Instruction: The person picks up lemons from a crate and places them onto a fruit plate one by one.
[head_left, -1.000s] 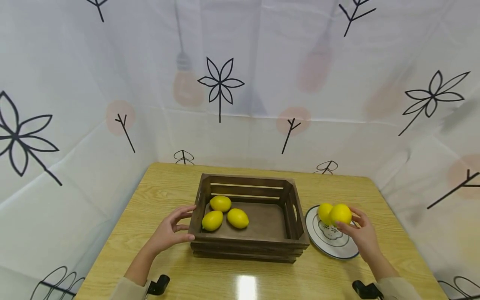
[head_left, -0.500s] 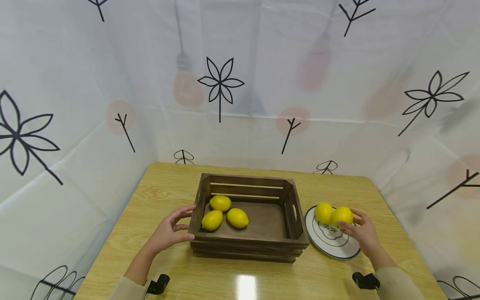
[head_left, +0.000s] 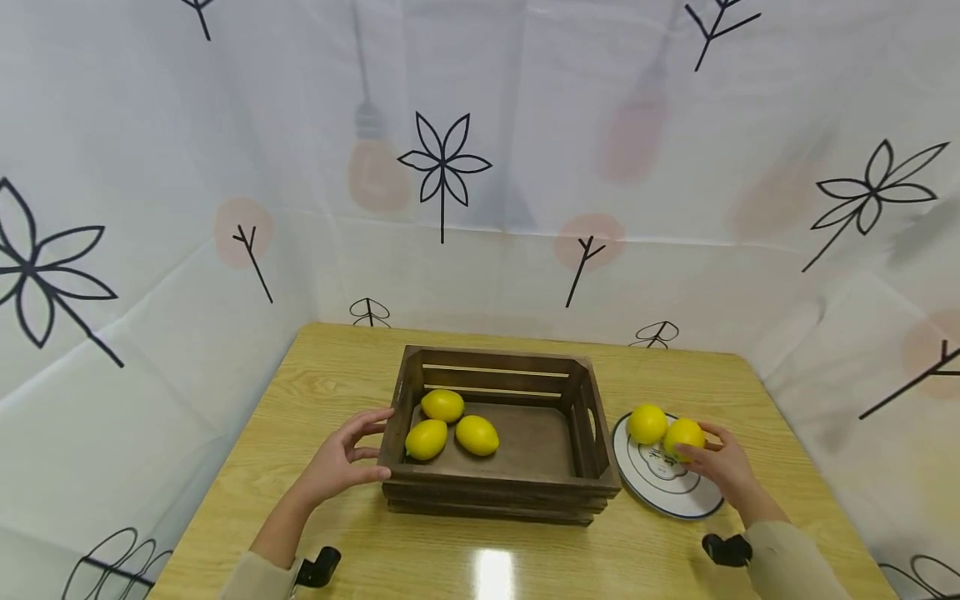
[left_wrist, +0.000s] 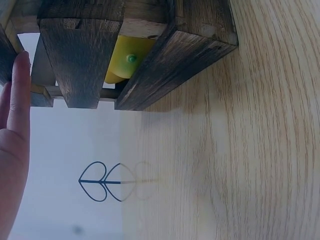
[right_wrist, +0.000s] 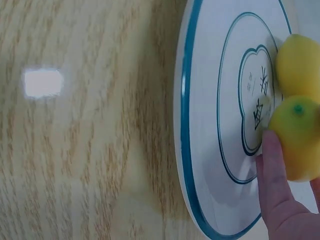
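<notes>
A brown slatted wooden crate (head_left: pixel 495 496) holds three yellow lemons, one (head_left: pixel 477 436) lying right of the other two. My left hand (head_left: pixel 339 462) rests against the crate's left side, thumb near the front corner. In the left wrist view a straight finger (left_wrist: pixel 21 95) lies against the slats, and a lemon (left_wrist: pixel 131 57) shows through a gap. On the right, my right hand (head_left: pixel 726 468) pinches a lemon (head_left: pixel 684 438) between thumb and fingers, low over a white plate (head_left: pixel 678 498) with a blue rim. Another lemon (head_left: pixel 647 423) sits on the plate right beside it.
The wooden table (head_left: pixel 315 375) carries crate and plate, the plate close by the crate's right side. A white patterned cloth (head_left: pixel 510 167) hangs behind and on both sides. Black wrist camera mounts (head_left: pixel 318 568) sit at both cuffs.
My right hand has lowered slightly with its lemon toward the plate. The other plate lemon has shifted a little left and back. My left hand and the crate have stayed in place.
</notes>
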